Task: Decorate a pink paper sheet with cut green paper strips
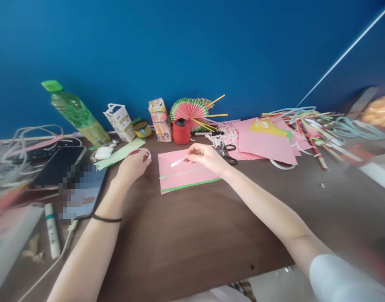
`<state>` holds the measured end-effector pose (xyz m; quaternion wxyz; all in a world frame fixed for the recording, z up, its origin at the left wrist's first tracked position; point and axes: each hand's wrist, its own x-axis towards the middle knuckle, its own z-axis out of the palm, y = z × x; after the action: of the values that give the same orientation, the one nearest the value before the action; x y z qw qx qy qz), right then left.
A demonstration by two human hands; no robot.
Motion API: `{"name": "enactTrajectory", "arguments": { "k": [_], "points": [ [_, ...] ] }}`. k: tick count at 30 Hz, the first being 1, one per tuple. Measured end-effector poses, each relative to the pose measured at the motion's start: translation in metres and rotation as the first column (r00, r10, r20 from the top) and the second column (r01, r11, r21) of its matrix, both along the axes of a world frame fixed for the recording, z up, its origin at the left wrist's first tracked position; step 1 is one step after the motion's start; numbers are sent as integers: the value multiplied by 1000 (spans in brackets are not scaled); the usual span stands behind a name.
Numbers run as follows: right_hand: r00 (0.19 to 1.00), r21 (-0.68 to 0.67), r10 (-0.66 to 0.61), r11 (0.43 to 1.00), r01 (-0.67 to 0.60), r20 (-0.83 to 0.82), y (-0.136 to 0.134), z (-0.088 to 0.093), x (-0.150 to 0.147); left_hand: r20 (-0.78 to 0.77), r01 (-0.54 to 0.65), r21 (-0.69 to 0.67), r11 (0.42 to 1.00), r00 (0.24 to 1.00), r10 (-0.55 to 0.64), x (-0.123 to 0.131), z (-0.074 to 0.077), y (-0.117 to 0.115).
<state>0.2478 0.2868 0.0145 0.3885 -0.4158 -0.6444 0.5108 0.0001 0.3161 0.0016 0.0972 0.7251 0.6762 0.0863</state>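
Right hand (203, 156): I am pinching one end of a white strip (178, 162), thumb and fingertips closing to a narrow gap.
Left hand (136, 163): I am curling my fingers at a white-rimmed ring (148, 153); my hand is hiding much of it, so I cannot tell whether I am gripping or only touching.
White strip: pointing leftward from my right hand, the nearer one, its long axis slanting slightly across the pink sheet (167, 161); contact with the sheet I cannot tell.
Pink sheet: lying beneath my right hand and to the right of my left, looking smooth and straight-edged.
Grey band (180, 173): running sideways across the sheet, on my side of the strip, roughly in line with it.
Green edge (192, 185): bordering the sheet's near side.
Surface (192, 235): showing dark, faint grain below both hands.
Scissors (224, 152): resting just right of my right hand, black-handled.
Fan (189, 110): standing beyond my right hand, pleated, rounded, pink and green.
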Motion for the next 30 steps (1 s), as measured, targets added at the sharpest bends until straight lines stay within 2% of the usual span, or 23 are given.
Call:
{"name": "enactTrajectory", "arguments": {
  "k": [4, 9, 11, 13, 16, 18, 21, 30],
  "points": [
    [999, -47, -18, 999, 20, 30, -1, -3, -3, -61, 91, 70, 993, 994, -86, 4, 3, -4],
    [998, -59, -59, 996, 61, 37, 2, -4, -3, -135, 172, 137, 975, 979, -154, 14, 17, -12],
    [997, -59, -64, 996, 66, 35, 2, -4, -3, -48, 244, 82, 966, 970, -240, 19, 22, -15],
    [997, -57, -68, 996, 70, 36, 3, -4, -3, 89, 338, -30, 941, 938, -334, 24, 23, -16],
    [997, -58, -71, 996, 73, 36, 3, -4, -3, 200, 426, -205, 881, 900, -388, 33, 18, -17],
    [997, -61, -71, 996, 72, 27, 2, -3, -3, 213, 425, -269, 864, 902, -377, 37, 13, -17],
    [997, -73, -71, 995, 72, 11, 2, -3, -2, 176, 392, -288, 874, 919, -354, 41, 7, -17],
    [998, -68, -67, 995, 68, 17, 3, -2, -1, 169, 389, -321, 864, 921, -352, 41, 3, -17]
  ]
}}
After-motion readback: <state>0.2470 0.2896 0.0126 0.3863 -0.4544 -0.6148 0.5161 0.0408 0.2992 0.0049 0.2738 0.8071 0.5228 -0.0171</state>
